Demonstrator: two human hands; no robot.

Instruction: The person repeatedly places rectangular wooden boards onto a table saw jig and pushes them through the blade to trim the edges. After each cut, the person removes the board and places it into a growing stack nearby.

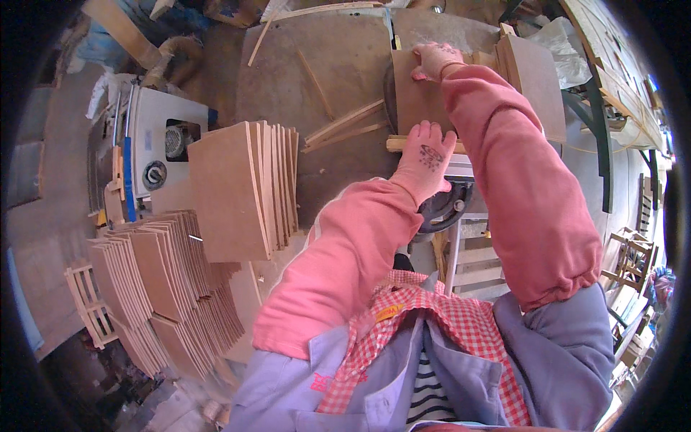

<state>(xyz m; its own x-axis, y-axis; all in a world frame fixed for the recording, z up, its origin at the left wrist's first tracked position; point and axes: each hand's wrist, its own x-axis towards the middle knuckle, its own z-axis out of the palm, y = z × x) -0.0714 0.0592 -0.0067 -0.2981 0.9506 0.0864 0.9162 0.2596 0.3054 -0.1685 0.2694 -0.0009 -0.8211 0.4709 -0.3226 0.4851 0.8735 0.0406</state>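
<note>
A brown wooden board (414, 104) lies flat on the grey machine table in front of me. My left hand (425, 162), in a pink glove, rests across a pale wooden strip (396, 144) at the board's near edge. Its fingers stretch forward over the board, thumb apart. Farther off, my right hand (437, 62), also gloved, grips the board's far edge, thumb on its upper face. A dark curved part (389, 93) shows at the board's left edge, partly hidden. Below my left hand sits a black semicircular gauge (450, 207) with a knob.
Stacked boards (533, 83) stand to the right of the board. On my left are a larger fanned stack (230, 191), several more stacks (165, 281) and a white machine cabinet (162, 140) with a dial. Loose wooden strips (349, 124) lie on the grey table (277, 86).
</note>
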